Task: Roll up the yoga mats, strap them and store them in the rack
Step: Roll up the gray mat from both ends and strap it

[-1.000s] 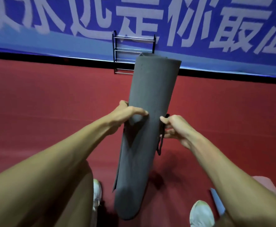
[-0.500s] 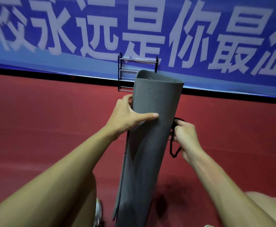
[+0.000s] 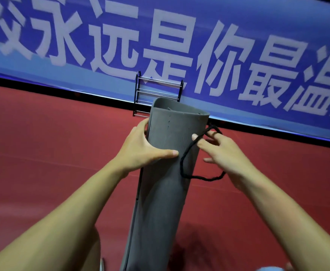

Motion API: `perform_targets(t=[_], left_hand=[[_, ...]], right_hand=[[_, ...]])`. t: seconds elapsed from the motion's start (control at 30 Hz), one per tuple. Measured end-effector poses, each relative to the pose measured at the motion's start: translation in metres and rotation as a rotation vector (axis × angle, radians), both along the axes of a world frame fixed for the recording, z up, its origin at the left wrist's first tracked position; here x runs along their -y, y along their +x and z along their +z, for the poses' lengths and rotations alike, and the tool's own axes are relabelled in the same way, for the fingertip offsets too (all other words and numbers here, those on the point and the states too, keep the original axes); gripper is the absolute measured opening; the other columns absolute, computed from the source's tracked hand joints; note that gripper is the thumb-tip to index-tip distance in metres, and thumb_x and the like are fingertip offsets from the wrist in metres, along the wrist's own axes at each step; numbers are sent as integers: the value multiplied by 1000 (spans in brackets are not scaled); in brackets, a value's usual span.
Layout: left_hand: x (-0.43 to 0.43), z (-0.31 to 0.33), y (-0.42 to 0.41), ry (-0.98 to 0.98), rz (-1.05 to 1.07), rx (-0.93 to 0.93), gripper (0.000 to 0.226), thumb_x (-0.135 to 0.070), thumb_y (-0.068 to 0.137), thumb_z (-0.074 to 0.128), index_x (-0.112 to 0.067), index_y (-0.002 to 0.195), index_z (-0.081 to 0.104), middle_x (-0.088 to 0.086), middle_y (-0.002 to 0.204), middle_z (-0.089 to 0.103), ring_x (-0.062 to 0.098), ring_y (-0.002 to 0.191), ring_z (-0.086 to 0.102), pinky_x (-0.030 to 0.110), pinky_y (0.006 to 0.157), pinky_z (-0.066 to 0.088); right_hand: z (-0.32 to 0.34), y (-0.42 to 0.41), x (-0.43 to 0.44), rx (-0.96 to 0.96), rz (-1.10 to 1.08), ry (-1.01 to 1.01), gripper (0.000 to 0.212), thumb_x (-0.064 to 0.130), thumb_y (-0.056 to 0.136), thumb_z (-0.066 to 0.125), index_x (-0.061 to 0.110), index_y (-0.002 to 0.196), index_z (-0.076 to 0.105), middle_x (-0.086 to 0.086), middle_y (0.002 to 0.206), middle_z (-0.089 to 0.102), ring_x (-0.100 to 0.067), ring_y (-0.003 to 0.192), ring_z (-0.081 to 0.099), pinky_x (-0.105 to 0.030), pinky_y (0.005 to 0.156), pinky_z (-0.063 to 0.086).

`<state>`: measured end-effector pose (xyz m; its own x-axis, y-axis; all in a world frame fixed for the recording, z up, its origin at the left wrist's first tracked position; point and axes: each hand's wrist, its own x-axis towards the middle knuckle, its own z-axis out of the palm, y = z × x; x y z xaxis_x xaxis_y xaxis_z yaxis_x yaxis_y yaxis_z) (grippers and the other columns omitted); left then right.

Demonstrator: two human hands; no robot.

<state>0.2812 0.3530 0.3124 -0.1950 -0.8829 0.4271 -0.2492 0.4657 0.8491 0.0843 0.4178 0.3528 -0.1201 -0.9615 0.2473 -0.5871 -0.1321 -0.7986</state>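
Note:
A rolled grey yoga mat (image 3: 166, 192) stands upright in front of me, its open top end tilted slightly away. My left hand (image 3: 142, 151) clasps the roll near its top from the left, thumb across the front. My right hand (image 3: 224, 153) holds a black cord strap (image 3: 185, 163) looped over its spread fingers, just right of the roll's top. The loop hangs across the mat's right side. A black wire rack (image 3: 156, 90) stands far back against the wall, partly hidden behind the mat's top.
Red floor (image 3: 52, 153) spreads all around. A blue banner (image 3: 238, 55) with large white characters covers the wall behind the rack. My knees and a shoe show at the bottom edge.
The view tilted up and closer to the roll's top. My right hand opened the black cord into a wider loop and raised it toward the mat's upper end. My left hand slid higher.

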Motion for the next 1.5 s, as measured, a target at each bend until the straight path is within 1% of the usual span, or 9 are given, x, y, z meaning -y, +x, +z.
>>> perform_targets(t=[0.17,0.4,0.53,0.67,0.8,1.0,1.2,1.4,1.5], left_hand=[[-1,4,1,43,-52,-39,99,-31,51,94,-26,134,41,-18,116,54,-15,100,52,11,78,47],[-12,8,-4,88,-102,-51,104,-31,46,95,-26,133,40,-10,122,54,-1,107,56,23,87,52],[-20,6,-10,117,-226,-133,88,-25,54,85,-29,131,43,-4,125,58,9,111,60,26,85,54],[-26,11,-8,256,-481,-262,68,-42,77,70,-31,137,42,-8,131,58,8,118,57,21,85,51],[-32,8,-22,123,-198,-102,88,-71,61,68,-38,136,37,-6,134,45,9,126,43,33,103,39],[-34,11,-17,-58,50,73,66,-44,91,24,-26,153,10,8,148,35,24,132,38,26,100,28],[-26,23,0,-73,222,-135,43,-29,94,27,-15,98,68,4,98,65,22,94,59,42,83,50],[-33,43,7,159,209,-522,39,-15,94,36,-8,68,64,-5,57,68,5,53,59,20,48,51],[-33,47,7,219,195,-566,43,-16,92,42,-10,54,60,0,49,62,11,46,51,21,47,45]], right_hand=[[52,20,-12,-330,162,110,15,52,81,66,40,83,58,34,93,56,16,89,52,-4,71,37],[84,39,3,-367,-15,123,79,63,70,71,9,124,51,-2,105,52,-19,90,51,-34,77,47],[81,50,12,-501,-85,144,71,80,62,64,16,91,54,-3,86,60,-17,72,54,-28,55,39],[73,43,18,-555,-89,142,100,95,32,55,27,105,64,-7,109,66,-25,99,62,-37,79,53],[71,41,15,-593,-68,149,88,90,42,52,27,103,65,-6,105,68,-27,104,60,-37,79,51],[68,32,-5,-593,0,17,61,75,63,63,33,107,61,13,102,65,-15,96,59,-36,84,51],[61,11,-25,-570,136,-61,76,82,72,50,34,131,57,17,137,53,-5,136,39,-32,107,36],[62,15,-25,-497,137,-169,71,70,82,25,30,131,57,11,134,57,-9,124,49,-29,99,37],[72,14,-21,-435,112,-86,106,89,74,6,8,123,54,-9,124,60,-27,114,54,-46,101,40]])
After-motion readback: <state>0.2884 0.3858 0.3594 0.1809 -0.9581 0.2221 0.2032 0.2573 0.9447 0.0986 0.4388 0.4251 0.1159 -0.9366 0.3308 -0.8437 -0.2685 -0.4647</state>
